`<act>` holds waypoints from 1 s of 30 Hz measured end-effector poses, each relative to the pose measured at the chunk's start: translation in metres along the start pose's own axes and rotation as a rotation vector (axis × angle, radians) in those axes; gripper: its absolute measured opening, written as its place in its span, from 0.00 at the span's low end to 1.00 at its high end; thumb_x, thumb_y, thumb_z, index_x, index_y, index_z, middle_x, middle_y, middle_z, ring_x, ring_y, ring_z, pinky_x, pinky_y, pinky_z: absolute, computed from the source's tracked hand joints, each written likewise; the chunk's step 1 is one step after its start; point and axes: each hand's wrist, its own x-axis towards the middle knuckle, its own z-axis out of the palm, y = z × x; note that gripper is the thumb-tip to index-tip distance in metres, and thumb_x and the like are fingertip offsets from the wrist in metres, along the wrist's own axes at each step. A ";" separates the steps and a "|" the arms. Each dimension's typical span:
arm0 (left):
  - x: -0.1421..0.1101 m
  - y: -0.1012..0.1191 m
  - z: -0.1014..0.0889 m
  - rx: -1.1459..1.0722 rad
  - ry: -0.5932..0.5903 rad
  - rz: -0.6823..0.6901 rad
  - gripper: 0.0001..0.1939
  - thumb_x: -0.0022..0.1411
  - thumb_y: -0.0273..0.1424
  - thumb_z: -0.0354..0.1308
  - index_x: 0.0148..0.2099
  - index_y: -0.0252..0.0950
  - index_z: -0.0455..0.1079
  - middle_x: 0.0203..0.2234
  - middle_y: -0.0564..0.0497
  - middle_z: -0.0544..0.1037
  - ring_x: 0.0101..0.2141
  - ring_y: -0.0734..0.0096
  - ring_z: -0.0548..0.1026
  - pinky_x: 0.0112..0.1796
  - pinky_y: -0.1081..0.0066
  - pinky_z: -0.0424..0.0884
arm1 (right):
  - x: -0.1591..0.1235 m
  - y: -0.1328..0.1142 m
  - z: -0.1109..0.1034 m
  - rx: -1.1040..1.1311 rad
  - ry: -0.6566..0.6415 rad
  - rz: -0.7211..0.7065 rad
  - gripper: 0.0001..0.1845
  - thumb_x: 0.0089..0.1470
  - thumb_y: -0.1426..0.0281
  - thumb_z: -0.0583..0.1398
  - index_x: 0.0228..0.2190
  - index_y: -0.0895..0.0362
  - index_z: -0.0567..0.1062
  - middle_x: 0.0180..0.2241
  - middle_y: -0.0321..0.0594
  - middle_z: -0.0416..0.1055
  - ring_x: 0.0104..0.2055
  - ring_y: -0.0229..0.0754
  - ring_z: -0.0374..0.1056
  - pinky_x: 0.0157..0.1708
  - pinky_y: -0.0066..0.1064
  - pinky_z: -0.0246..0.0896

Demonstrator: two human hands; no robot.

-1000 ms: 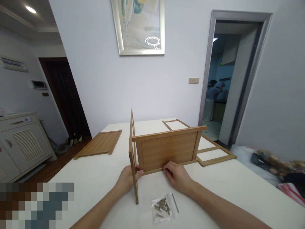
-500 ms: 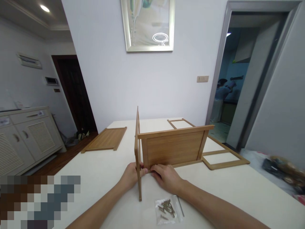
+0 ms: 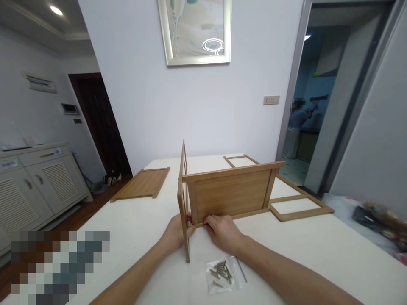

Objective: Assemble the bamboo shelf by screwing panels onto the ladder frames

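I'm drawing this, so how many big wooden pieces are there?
4: a solid panel flat on the left, an upright frame at the left hand, a standing panel at the right hand, and an open frame lying partly behind that panel. More could be hidden there.

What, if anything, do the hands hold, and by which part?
The left hand holds the upright frame low down. The right hand touches the panel at its bottom rail; whether it grips is unclear.

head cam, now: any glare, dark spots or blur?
Head view, top: bright ring-shaped glare on the wall picture; head view, right: doorway interior dim, clutter near the edge soft; head view, lower left: pixel blocks hide detail; head view, centre: wooden panel and right hand fairly clear.
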 end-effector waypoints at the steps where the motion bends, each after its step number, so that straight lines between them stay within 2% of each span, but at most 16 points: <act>1: 0.000 -0.001 0.001 0.000 0.020 -0.008 0.12 0.46 0.30 0.61 0.36 0.36 0.71 0.29 0.51 0.76 0.31 0.66 0.72 0.35 0.70 0.67 | 0.000 0.001 0.000 0.010 0.000 0.001 0.09 0.61 0.69 0.52 0.36 0.56 0.73 0.34 0.39 0.77 0.34 0.40 0.72 0.31 0.27 0.56; 8: 0.002 -0.009 0.002 -0.014 0.082 -0.052 0.10 0.45 0.34 0.62 0.32 0.36 0.70 0.24 0.52 0.75 0.28 0.66 0.72 0.31 0.69 0.67 | -0.001 0.004 -0.002 0.149 0.039 0.040 0.09 0.58 0.71 0.54 0.35 0.55 0.74 0.34 0.38 0.77 0.34 0.38 0.72 0.33 0.26 0.59; 12: 0.003 -0.012 0.001 0.002 0.064 -0.035 0.08 0.47 0.34 0.61 0.31 0.36 0.69 0.23 0.53 0.74 0.27 0.67 0.71 0.31 0.69 0.66 | -0.002 0.005 -0.002 0.162 0.044 0.046 0.09 0.57 0.72 0.54 0.34 0.55 0.75 0.34 0.39 0.77 0.34 0.38 0.72 0.34 0.25 0.59; 23: 0.002 -0.010 -0.002 0.007 0.016 -0.047 0.08 0.51 0.33 0.59 0.34 0.35 0.70 0.24 0.53 0.74 0.28 0.68 0.70 0.31 0.70 0.65 | -0.001 0.004 -0.004 0.180 0.022 0.053 0.09 0.55 0.73 0.55 0.34 0.55 0.76 0.34 0.38 0.78 0.34 0.38 0.72 0.34 0.26 0.60; 30: -0.005 -0.005 -0.013 -0.102 -0.051 -0.029 0.14 0.51 0.34 0.61 0.40 0.33 0.71 0.29 0.51 0.74 0.30 0.69 0.70 0.34 0.70 0.66 | -0.001 0.007 0.001 0.196 0.043 0.049 0.09 0.57 0.71 0.55 0.34 0.55 0.75 0.34 0.38 0.77 0.33 0.37 0.72 0.33 0.25 0.60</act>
